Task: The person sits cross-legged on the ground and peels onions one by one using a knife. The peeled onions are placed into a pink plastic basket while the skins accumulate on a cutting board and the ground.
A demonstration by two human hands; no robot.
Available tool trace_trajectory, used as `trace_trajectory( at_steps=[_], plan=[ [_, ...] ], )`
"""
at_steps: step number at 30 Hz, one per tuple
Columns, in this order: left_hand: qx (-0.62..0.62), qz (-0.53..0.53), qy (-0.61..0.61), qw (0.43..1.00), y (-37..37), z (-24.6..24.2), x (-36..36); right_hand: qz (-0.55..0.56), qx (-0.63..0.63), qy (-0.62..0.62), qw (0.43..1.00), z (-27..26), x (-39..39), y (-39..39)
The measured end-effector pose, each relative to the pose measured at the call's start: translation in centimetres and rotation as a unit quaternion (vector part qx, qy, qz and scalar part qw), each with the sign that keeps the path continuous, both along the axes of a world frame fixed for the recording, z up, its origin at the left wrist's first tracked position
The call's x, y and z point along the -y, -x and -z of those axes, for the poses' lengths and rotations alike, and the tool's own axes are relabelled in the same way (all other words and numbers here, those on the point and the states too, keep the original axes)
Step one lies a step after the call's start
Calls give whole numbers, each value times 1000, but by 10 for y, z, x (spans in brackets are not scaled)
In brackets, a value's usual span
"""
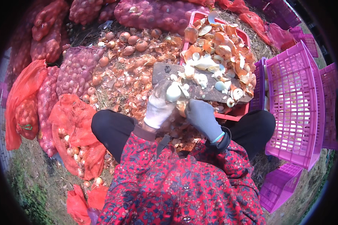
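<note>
My left hand (159, 105), in a soiled white glove, holds a peeled white onion (173, 93) near the left end of a worn wooden board (163, 73). Just to its right, my right hand (202, 116), in a grey glove, has curled fingers close to a piece of brown onion skin (182, 106); whether it grips the skin or a tool is hidden. The board lies across a red plastic crate (236, 116) heaped with onion skins (222, 42). White onion scraps (200, 80) and cut ends are scattered on the board.
Loose unpeeled onions (133, 40) and skins cover the ground ahead. Full mesh sacks of onions (74, 67) stand at the left and back. At the right, a pink slatted basket (295, 104) stands beside a purple crate (257, 84) with peeled onions. A smaller basket (280, 184) lies lower right.
</note>
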State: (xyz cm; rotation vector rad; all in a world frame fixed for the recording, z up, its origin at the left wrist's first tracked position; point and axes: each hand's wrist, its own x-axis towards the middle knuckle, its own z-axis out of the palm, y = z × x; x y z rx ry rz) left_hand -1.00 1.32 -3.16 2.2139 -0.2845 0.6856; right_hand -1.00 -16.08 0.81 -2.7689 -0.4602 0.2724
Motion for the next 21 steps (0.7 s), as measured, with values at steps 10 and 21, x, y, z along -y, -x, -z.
trace_trajectory(
  at_steps=[10, 21],
  plan=[
    [-127, -23, 333, 934, -3, -21, -15, 88, -100, -128, 983, 27, 30, 22],
    [-230, 199, 685, 662, 25, -45, 4, 164, -92, -379, 906, -5, 27, 19]
  ],
)
